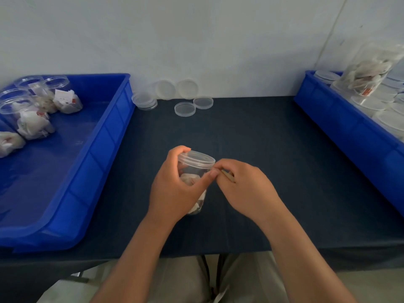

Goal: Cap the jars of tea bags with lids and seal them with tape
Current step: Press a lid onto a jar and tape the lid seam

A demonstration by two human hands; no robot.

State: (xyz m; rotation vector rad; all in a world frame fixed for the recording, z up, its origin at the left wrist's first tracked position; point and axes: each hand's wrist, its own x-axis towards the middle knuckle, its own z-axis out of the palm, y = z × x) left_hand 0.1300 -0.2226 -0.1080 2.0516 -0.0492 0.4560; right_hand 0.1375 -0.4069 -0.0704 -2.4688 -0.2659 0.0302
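Observation:
A clear plastic jar with tea bags inside stands on the dark table, near the middle. A clear lid sits on its top. My left hand grips the jar from the left, thumb against its right side. My right hand is beside the jar on the right. Its fingertips pinch a thin brownish strip, probably tape, at the jar's rim just under the lid.
A blue bin on the left holds several open jars of tea bags. A blue bin on the right holds lidded jars and one tilted jar. Loose clear lids lie and lean by the back wall.

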